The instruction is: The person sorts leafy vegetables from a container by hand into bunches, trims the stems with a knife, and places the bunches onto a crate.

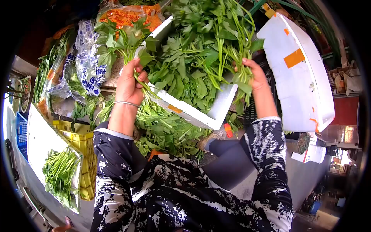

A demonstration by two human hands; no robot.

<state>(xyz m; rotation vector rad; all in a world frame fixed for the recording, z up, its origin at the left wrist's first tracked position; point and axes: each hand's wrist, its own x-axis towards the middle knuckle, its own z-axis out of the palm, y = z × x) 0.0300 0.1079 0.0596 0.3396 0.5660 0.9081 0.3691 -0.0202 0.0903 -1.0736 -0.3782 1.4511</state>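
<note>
Black-and-white patterned clothing (177, 197) is worn nearest the camera, and beyond it a shoe (212, 140) is seen beside a loose heap of leafy greens (170, 131). On the left wrist a thin bracelet (126, 103) is worn. By the left hand (130, 85) a leafy bunch (125, 43) is grasped, its stems clasped in curled fingers and its leaves pointed away, over the left edge of a white foam box (210, 123). By the right hand (256, 73) a few long green stems (242, 73) are gripped between thumb and fingers, at the box's right side. Inside the box, greens (185, 65) are piled high. To the left, cut greens (62, 174) are laid on a white foam panel (40, 131), beside which a yellow crate (85, 145) is placed. To the right, another foam box (305, 85) is stood, its side marked with orange tape (294, 58). Farther off at the left, a plastic bag with blue print (89, 58) is set down near an orange bag (129, 17).
</note>
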